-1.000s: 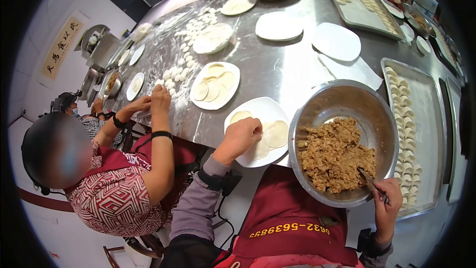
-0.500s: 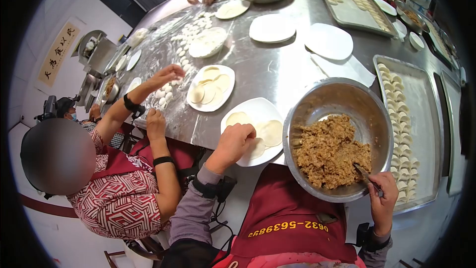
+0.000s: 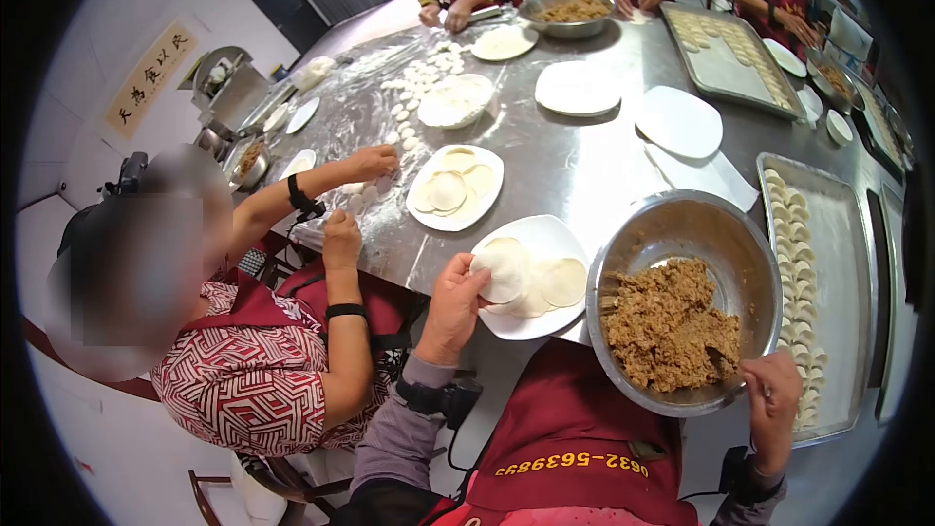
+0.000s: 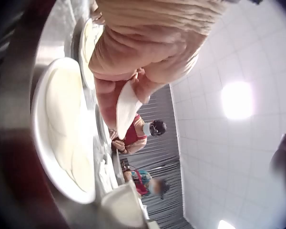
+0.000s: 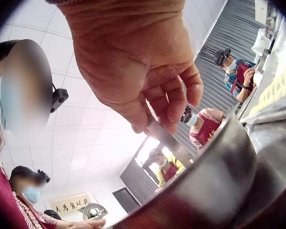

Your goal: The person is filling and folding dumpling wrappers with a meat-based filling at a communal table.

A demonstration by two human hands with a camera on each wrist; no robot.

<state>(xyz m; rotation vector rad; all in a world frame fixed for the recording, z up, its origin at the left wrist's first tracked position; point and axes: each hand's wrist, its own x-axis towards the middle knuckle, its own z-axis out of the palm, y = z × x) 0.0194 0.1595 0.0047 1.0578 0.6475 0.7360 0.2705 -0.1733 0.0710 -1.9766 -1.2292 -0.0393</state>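
Note:
My left hand [image 3: 454, 304] pinches a round, pale dumpling wrapper [image 3: 501, 278] by its edge, above a white plate [image 3: 511, 329] of more wrappers. In the left wrist view the held wrapper [image 4: 127, 109] bends between thumb and fingers. At the near right rim of the large steel bowl [image 3: 638, 226], my right hand [image 3: 774, 407] grips a metal utensil. The right wrist view shows its flat handle [image 5: 168, 141] pinched by the thumb and fingers; its far end is hidden behind the bowl's rim. Brown minced filling [image 3: 672, 326] is heaped in the bowl.
Right of the bowl, a metal tray [image 3: 842, 331] holds rows of folded dumplings [image 3: 801, 302]. Another plate of wrappers [image 3: 429, 219] and small dough pieces [image 3: 404, 117] lie farther left. A person [image 3: 243, 380] sits close on the left, hands over the table.
My left hand has lifted a wrapper off the plate and now holds it up. My right hand stays at the bowl's rim with the utensil. The neighbour's hands have moved over the dough pieces.

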